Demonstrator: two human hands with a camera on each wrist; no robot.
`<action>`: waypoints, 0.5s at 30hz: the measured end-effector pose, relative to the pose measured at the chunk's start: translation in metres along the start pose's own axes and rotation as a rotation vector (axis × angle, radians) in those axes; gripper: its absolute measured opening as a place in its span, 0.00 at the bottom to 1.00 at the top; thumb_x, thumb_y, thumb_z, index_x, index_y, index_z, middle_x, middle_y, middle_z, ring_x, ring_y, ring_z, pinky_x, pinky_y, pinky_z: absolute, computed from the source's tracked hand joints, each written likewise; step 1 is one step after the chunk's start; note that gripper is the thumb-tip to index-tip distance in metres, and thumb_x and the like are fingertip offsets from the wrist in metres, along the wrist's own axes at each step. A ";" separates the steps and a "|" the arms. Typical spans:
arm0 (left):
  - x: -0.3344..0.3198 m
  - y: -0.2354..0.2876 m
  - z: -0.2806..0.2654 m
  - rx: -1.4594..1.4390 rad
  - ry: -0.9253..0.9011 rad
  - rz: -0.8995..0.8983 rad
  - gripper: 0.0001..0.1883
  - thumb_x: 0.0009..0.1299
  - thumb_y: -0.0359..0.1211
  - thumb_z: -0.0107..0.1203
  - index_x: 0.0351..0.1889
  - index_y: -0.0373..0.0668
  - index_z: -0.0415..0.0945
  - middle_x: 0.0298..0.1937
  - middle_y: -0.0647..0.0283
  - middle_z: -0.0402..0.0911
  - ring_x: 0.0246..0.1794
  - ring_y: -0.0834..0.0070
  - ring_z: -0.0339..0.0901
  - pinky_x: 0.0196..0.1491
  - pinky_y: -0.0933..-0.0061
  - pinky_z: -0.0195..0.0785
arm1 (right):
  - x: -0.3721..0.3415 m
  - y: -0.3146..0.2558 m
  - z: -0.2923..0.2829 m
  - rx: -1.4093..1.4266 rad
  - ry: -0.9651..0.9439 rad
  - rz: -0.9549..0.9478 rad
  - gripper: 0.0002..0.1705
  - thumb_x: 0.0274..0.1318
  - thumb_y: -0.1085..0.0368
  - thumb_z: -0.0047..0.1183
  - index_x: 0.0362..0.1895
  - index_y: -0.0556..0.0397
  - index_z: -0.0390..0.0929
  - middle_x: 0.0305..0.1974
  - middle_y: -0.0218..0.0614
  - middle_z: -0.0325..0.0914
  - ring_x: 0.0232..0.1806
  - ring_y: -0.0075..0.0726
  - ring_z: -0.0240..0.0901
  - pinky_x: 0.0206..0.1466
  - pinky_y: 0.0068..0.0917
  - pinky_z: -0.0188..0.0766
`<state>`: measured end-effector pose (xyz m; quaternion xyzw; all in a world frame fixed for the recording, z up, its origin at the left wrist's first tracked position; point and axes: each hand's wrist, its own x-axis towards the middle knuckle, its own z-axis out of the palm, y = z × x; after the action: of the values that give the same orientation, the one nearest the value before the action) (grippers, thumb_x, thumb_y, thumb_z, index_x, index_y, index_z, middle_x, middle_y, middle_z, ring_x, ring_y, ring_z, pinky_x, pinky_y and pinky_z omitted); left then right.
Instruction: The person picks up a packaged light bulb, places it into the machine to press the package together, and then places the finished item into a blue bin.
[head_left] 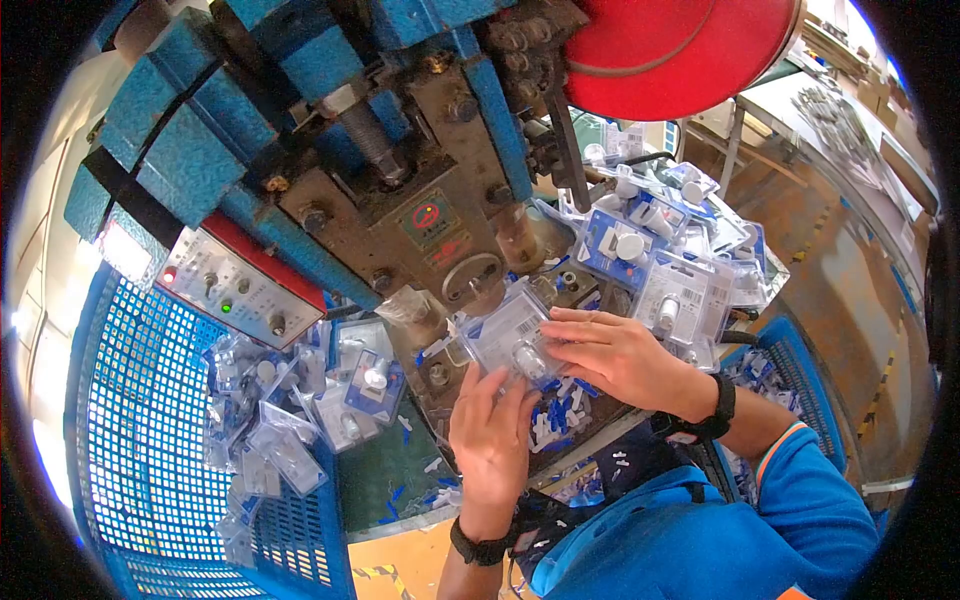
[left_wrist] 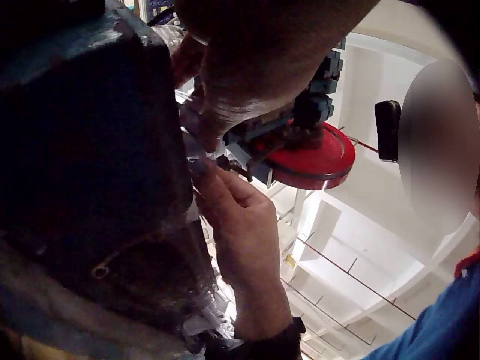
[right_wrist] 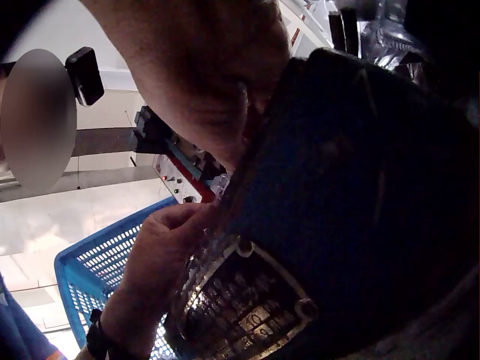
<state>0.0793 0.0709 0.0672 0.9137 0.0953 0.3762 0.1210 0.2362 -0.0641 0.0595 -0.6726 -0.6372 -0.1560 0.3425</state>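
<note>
A clear plastic blister pack (head_left: 497,335) with a printed card and a bulging bubble lies under the head of a blue press (head_left: 430,215). My left hand (head_left: 488,440) holds the pack's near edge with its fingertips. The right hand (head_left: 635,365) grips its right side, fingers extended over the plastic. From the left wrist, the right hand (left_wrist: 244,240) shows with thumb and forefinger close together at the work. The left hand (right_wrist: 161,255) appears in the right wrist view beside the dark machine body, its fingertips hidden. Small blue and white plastic pieces (head_left: 565,415) lie scattered below the pack.
More blister packs pile up at the right (head_left: 665,240). Others lie in a blue perforated basket (head_left: 120,400) on the left. A control box (head_left: 235,285) with switches sits at the press's left, and a red wheel guard (head_left: 680,50) overhangs the back right.
</note>
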 end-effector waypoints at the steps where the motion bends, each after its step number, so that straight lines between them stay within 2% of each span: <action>1: 0.000 0.000 0.000 0.001 0.000 0.000 0.12 0.52 0.25 0.69 0.36 0.40 0.84 0.45 0.57 0.82 0.56 0.51 0.77 0.53 0.57 0.73 | 0.000 0.000 -0.001 0.001 0.005 -0.001 0.19 0.49 0.66 0.62 0.47 0.56 0.81 0.57 0.39 0.76 0.64 0.43 0.69 0.66 0.34 0.69; 15: 0.001 -0.001 -0.001 0.007 -0.015 0.004 0.12 0.53 0.26 0.68 0.36 0.40 0.84 0.44 0.57 0.82 0.55 0.51 0.78 0.54 0.57 0.73 | 0.000 0.000 0.001 0.017 0.017 0.008 0.18 0.50 0.65 0.62 0.47 0.56 0.81 0.57 0.39 0.76 0.64 0.43 0.70 0.65 0.34 0.70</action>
<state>0.0789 0.0719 0.0684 0.9170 0.0937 0.3694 0.1178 0.2358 -0.0632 0.0589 -0.6709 -0.6327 -0.1549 0.3545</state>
